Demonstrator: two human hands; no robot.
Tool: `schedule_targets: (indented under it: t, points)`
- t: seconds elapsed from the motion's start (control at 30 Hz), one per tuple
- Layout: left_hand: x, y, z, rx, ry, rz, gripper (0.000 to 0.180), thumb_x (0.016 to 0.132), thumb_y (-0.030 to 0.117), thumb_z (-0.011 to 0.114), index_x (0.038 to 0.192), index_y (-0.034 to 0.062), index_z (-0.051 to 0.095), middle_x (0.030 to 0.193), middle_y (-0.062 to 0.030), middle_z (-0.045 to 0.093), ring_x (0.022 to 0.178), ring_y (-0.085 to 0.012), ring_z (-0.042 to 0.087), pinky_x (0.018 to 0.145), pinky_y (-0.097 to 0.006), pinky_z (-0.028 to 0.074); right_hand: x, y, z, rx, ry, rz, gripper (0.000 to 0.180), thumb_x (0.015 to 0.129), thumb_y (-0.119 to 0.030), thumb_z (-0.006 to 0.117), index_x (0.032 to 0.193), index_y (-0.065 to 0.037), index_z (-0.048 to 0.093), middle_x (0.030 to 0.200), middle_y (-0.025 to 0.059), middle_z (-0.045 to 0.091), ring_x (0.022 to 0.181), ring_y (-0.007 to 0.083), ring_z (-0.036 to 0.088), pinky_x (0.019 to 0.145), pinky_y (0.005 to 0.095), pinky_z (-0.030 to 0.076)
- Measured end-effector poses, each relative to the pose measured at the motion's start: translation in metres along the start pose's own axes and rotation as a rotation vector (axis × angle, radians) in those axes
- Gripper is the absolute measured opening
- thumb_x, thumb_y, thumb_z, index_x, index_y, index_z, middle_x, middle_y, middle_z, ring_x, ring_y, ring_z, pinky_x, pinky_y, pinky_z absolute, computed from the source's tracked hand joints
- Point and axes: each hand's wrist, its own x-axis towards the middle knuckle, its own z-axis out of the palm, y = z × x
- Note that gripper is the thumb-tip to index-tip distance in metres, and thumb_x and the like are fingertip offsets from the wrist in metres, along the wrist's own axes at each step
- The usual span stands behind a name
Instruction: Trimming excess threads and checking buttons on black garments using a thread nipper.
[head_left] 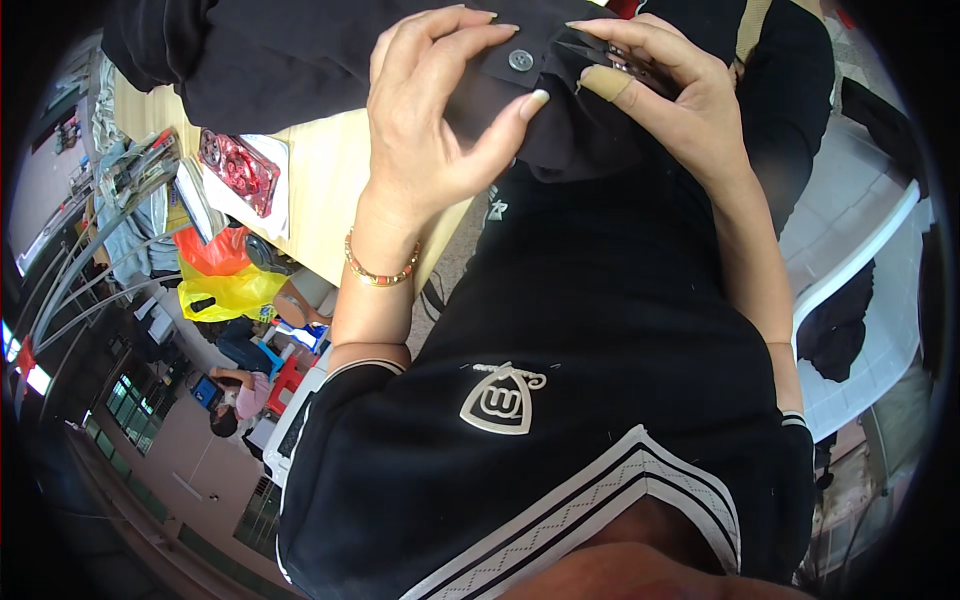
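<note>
A dark garment [290,65] lies across the table edge and over my lap, with a round grey button [521,61] on it. My left hand [425,110] rests on the cloth left of the button. Its thumb and fingers are spread apart around the button, gripping nothing. On the button's right, my right hand [685,95] is closed around small metal thread snips [628,62], mostly hidden by the fingers. The snips point left toward the cloth beside the button. A tan bandage [606,84] wraps the right thumb.
On the pale wooden table [330,190] at left lies a phone in a red patterned case [240,170]. Yellow [235,295] and red plastic bags sit beyond its edge. A white plastic chair [850,260] holding dark cloth stands at right. Another person [240,395] sits farther off at left.
</note>
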Motion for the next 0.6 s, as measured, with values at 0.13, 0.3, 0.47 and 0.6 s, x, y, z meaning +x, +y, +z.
schedule_targets:
  t: [0.13,0.3,0.47,0.6]
  points:
    - [-0.006,-0.002,0.003,0.021,0.02,-0.039,0.035,0.072,0.014,0.083,0.105,0.0064,0.073,0.114,-0.0097,0.067,0.106,-0.0239,0.061,0.091,-0.033,0.048,-0.001,-0.003,0.002,-0.039,-0.024,0.039,0.038,0.084,-0.003,0.075,0.121,-0.004,0.069,0.092,-0.0028,0.051,0.085,0.0054,0.051,0.076,0.0179,0.04]
    - [-0.007,-0.005,0.008,-0.009,0.044,-0.064,0.032,0.073,0.012,0.086,0.103,0.0076,0.075,0.114,-0.0083,0.068,0.105,-0.0225,0.062,0.088,-0.032,0.05,0.0,-0.008,0.002,-0.13,-0.041,-0.088,0.037,0.084,-0.003,0.075,0.12,-0.006,0.07,0.092,-0.0003,0.055,0.084,0.0077,0.054,0.075,0.019,0.043]
    - [-0.009,-0.01,0.005,0.031,0.018,-0.008,0.032,0.073,0.011,0.085,0.103,0.0074,0.074,0.114,-0.0079,0.068,0.105,-0.0232,0.063,0.09,-0.033,0.049,0.006,-0.034,0.006,-0.181,0.008,-0.033,0.029,0.083,-0.003,0.076,0.111,0.001,0.071,0.086,0.0064,0.062,0.075,0.0133,0.058,0.065,0.0253,0.045]
    - [-0.005,-0.048,0.06,-0.539,0.572,0.358,0.026,0.072,0.008,0.081,0.095,0.0035,0.07,0.105,-0.0131,0.065,0.102,-0.0313,0.06,0.088,-0.041,0.046,0.0,-0.007,0.007,-0.228,-0.085,-0.22,0.037,0.084,-0.003,0.074,0.121,-0.007,0.07,0.094,0.0022,0.058,0.085,0.0102,0.057,0.074,0.0212,0.046]
